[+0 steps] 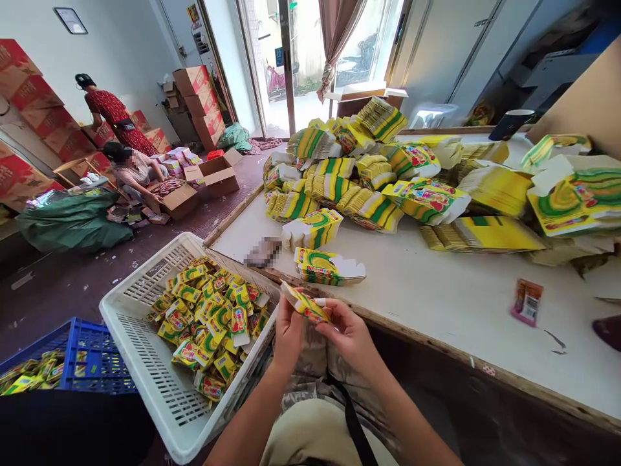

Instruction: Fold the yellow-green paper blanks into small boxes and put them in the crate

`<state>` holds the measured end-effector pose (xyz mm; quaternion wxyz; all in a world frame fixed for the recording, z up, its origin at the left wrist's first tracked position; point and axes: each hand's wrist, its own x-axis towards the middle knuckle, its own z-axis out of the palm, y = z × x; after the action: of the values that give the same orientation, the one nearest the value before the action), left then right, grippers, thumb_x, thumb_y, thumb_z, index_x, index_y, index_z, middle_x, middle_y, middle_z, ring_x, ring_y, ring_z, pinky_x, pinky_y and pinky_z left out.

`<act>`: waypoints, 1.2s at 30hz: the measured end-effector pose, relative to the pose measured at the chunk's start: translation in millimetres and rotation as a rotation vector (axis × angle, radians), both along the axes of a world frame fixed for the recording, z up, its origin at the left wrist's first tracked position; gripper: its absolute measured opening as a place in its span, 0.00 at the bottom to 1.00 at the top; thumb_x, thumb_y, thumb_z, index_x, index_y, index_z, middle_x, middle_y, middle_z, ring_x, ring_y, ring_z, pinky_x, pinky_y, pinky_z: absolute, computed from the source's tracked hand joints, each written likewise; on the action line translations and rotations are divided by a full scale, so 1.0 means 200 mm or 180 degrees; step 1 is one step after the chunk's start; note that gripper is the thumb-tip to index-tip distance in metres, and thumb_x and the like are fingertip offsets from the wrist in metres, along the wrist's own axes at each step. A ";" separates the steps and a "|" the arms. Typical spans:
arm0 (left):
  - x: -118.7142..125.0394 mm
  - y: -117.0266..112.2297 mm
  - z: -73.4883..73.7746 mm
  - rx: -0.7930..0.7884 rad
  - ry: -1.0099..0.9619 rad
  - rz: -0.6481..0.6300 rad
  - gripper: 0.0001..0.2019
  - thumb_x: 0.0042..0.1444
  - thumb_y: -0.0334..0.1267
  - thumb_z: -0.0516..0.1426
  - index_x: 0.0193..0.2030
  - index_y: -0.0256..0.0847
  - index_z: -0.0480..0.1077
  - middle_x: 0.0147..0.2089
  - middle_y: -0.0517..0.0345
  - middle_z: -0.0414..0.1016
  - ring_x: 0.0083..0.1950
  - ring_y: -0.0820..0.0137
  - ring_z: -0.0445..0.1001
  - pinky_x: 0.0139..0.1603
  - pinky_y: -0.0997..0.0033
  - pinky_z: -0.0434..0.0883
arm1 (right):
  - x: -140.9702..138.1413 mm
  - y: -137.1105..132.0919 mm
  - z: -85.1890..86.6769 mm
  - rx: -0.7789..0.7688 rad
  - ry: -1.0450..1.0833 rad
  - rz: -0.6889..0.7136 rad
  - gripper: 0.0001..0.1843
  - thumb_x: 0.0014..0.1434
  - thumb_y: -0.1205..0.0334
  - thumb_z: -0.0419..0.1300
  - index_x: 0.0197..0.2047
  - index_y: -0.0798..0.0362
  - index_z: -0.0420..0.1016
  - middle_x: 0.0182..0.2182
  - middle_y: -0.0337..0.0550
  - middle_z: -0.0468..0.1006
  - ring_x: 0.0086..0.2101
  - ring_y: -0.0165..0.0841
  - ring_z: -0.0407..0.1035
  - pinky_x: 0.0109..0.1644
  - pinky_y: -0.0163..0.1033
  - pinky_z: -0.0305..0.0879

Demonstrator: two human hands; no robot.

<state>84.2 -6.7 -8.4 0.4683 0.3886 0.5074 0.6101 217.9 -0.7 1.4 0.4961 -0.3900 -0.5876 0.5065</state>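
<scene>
Both my hands hold one small yellow-green printed carton (pixel 305 303) just in front of the table's near edge. My left hand (pixel 287 333) grips its left end with fingers closed. My right hand (pixel 350 334) pinches its right end. On the white table (pixel 436 291) behind it lies a short stack of flat cartons (pixel 326 266), and a second stack (pixel 313 228) is a little farther back. To my left a white plastic basket (pixel 140 349) holds several folded cartons of the same print.
Large heaps of flat cartons (pixel 388 175) cover the far half of the table. A small red packet (pixel 527 301) lies at right. A blue crate (pixel 82 356) stands at lower left. Two people (pixel 130 169) work among cardboard boxes (pixel 198 103) across the room, beside a green sack (pixel 72 220).
</scene>
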 end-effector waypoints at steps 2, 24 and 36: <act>-0.03 0.00 0.01 0.0077 0.0023 0.0058 0.19 0.55 0.55 0.62 0.42 0.41 0.76 0.41 0.54 0.80 0.42 0.65 0.77 0.49 0.65 0.73 | 0.05 0.02 -0.02 0.0267 -0.0271 -0.0098 0.13 0.63 0.53 0.61 0.46 0.50 0.79 0.38 0.45 0.83 0.37 0.38 0.76 0.40 0.41 0.74; -0.05 -0.09 0.15 0.0594 0.2684 -0.1311 0.40 0.50 0.39 0.63 0.68 0.44 0.50 0.57 0.49 0.72 0.52 0.59 0.74 0.53 0.58 0.73 | 0.08 -0.05 0.06 -0.1054 0.1292 -0.0420 0.52 0.56 0.42 0.66 0.74 0.41 0.43 0.72 0.51 0.52 0.65 0.47 0.60 0.64 0.52 0.66; -0.02 -0.08 0.07 0.1324 0.3172 -0.1747 0.28 0.45 0.31 0.61 0.55 0.45 0.59 0.50 0.51 0.69 0.50 0.58 0.72 0.46 0.60 0.74 | 0.20 -0.02 -0.04 -0.1207 0.0558 0.1421 0.36 0.61 0.39 0.59 0.69 0.41 0.62 0.69 0.47 0.62 0.67 0.47 0.58 0.70 0.58 0.53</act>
<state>81.2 -22.5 5.6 0.2287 0.8277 0.4170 0.2979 258.4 -3.7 -6.9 0.3397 -0.2917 -0.5088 0.7353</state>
